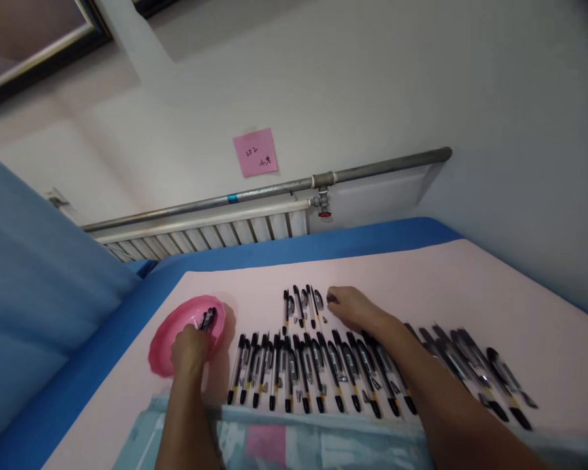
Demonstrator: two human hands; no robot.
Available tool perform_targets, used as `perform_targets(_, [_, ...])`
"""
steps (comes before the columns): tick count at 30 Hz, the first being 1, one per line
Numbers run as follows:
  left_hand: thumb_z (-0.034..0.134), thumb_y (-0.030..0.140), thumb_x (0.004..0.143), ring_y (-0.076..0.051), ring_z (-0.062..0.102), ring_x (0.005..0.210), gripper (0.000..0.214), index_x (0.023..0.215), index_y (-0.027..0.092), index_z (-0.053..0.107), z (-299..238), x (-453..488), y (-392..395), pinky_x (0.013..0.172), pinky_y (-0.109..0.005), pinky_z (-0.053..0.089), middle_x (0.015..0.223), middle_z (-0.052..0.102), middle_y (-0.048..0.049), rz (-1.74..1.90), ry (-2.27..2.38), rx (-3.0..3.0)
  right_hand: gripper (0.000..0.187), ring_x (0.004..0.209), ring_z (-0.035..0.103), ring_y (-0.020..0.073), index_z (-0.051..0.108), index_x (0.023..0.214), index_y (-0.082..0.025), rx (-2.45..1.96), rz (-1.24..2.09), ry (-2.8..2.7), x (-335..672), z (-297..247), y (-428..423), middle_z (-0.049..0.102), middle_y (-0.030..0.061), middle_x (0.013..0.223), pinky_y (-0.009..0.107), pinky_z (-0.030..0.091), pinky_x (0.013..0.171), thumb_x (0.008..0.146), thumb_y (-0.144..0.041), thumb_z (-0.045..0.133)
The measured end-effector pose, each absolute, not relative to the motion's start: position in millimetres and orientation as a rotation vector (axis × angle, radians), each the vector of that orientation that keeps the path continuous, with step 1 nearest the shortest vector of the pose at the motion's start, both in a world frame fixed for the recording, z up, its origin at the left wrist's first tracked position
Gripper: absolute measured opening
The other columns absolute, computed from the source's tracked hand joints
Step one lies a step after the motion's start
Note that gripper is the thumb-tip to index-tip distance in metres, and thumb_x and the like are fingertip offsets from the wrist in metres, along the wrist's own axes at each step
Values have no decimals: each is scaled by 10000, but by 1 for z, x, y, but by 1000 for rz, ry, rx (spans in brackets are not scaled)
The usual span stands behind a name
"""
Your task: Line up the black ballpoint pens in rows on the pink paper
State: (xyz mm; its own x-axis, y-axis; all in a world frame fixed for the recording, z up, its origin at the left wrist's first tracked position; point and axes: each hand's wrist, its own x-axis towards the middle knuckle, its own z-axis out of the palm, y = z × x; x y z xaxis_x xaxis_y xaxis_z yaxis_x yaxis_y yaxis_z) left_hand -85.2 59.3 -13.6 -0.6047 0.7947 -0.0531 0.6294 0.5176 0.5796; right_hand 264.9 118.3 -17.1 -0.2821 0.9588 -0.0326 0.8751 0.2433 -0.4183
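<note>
Reaching over a pink scalloped dish (159, 346), my left hand (190, 349) is closed around a small bundle of black pen parts (208, 320). To the right of the short upper row of pen parts (301, 307), my right hand (350, 307) is pinched just above the pink surface. A small dark bit shows at its fingertips, too small to name. Between my arms runs a long row of pen parts (318, 372): slim black-ended refills, black caps with clear barrels and small pointed tips, laid in sets. My right forearm hides part of that row.
More pen parts (475, 365) lie right of my right forearm. A pink sheet (396, 274) covers the blue-edged table (372, 232). Behind it are a radiator (215, 233), a pipe with a red valve (325, 214) and the wall. A blue curtain (44, 287) hangs at left.
</note>
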Motion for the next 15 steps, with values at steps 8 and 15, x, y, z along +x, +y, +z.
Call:
perform_targets(8, [444, 290, 718, -351, 562, 909, 277, 878, 136, 609, 14, -54, 55, 692, -415, 400, 892, 621, -196, 875, 2543, 1225, 203, 785, 560, 182, 636, 835, -118, -1700, 464, -2198, 260, -3, 114, 645, 105, 851, 246, 355, 682, 750, -147, 454])
perform_targets(15, [598, 422, 673, -36, 334, 405, 317, 879, 184, 556, 18, 60, 48, 341, -155, 168, 635, 478, 44, 1325, 1289, 899, 240, 760, 565, 133, 616, 821, -154, -1293, 1030, -1673, 222, 29, 90, 635, 28, 794, 205, 414, 631, 825, -315, 437])
